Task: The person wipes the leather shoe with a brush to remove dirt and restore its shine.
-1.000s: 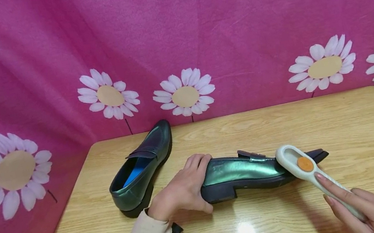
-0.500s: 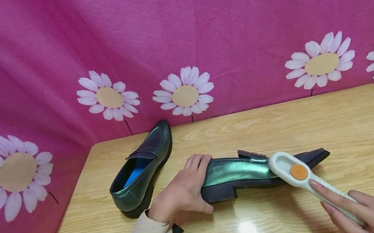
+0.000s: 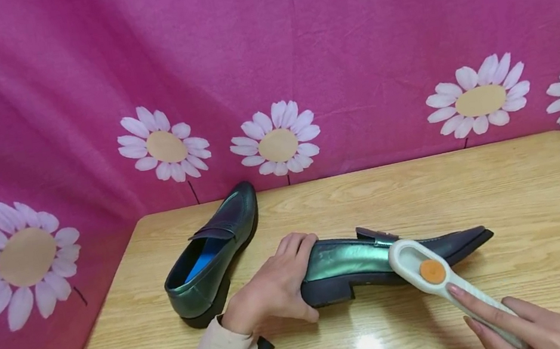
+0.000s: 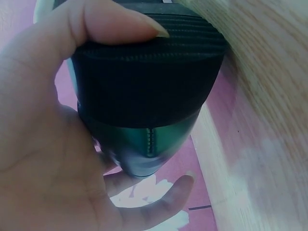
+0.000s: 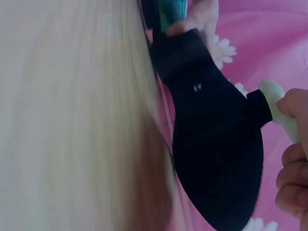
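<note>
A green, iridescent loafer (image 3: 352,256) is tilted on its side, its sole partly turned toward me. My left hand (image 3: 279,289) grips it by the heel; in the left wrist view the thumb (image 4: 125,24) lies on the heel's ridged bottom. My right hand (image 3: 525,322) holds a pale long-handled shoe brush (image 3: 407,261) with an orange button, the index finger stretched along its handle. The brush's black bristles (image 5: 260,108) meet the side of the loafer near its strap. From the right wrist, the dark sole (image 5: 216,139) shows in full.
A matching loafer (image 3: 215,250) with a blue insole stands upright at the left, toe toward the back edge. Both shoes are on a wooden table (image 3: 535,209). Behind and at the left hangs a pink cloth (image 3: 346,38) printed with daisies.
My right hand has drawn the brush left and slightly toward me along the loafer's side, from near the toe to near the strap. The left hand and both shoes have stayed put.
</note>
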Tool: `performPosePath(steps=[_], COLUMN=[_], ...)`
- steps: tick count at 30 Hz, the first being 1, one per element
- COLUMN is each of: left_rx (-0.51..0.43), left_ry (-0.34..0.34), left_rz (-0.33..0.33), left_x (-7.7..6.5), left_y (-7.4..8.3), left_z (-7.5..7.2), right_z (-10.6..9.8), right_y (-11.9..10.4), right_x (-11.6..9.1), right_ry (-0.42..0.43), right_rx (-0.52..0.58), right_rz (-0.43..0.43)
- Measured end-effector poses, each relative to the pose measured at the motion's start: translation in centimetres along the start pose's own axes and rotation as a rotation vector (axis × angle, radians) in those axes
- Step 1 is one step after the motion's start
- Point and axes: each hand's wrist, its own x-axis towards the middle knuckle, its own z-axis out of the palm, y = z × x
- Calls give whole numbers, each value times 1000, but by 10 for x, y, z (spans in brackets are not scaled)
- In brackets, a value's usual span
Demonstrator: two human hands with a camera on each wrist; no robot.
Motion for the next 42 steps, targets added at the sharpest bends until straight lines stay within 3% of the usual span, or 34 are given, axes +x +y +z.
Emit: performPosePath(steps=[8, 15, 28, 31, 38, 42], left_rx=[-5, -7, -7, -5, -3, 1], left_ry=[6, -9, -7, -7, -17, -8], left_rz=[-12, -5, -18, -21, -19, -18], left_x=[1, 3, 3, 2, 2, 3], left_y=[-2, -1, 0, 0, 2, 2], left_z=[1, -1, 1, 1, 1, 1], right_z=[-9, -6, -12, -13, -10, -8], right_y=[19, 10, 43, 48, 34, 20], right_x=[5, 4, 2, 2, 0, 1], right_ry=[61, 32, 132, 171, 89, 87], right_rx=[39, 60, -16, -11, -25, 49], right_rz=[112, 69, 282, 297, 405, 353])
